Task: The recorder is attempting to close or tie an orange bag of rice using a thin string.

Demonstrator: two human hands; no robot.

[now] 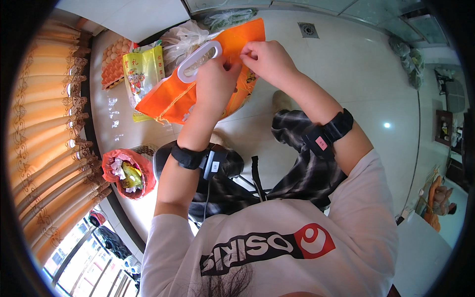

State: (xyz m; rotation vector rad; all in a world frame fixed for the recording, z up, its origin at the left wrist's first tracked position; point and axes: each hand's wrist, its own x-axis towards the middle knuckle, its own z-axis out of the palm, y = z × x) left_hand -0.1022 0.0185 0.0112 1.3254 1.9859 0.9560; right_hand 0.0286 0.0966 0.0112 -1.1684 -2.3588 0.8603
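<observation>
An orange woven sack [237, 37] with a white plastic carry handle [184, 67] leans tilted in front of me. Just beside the handle, my left hand [215, 83] pinches the sack, its fingertips partly hidden. My right hand [271, 61] grips the orange material a little farther right, thumb and forefinger together. The two hands are a short gap apart. A line of yellow thread [176, 102] runs across the sack's left part and ends in a frayed bit near its lower edge.
Left of the sack lie a yellow-and-clear printed plastic bag [144, 70] and egg trays [114, 59]. Behind it sits a knotted clear plastic bag [185, 37]. A red-lined waste bin [130, 174] stands by my left knee, near the orange curtain [48, 130]. A floor drain [308, 30] is ahead.
</observation>
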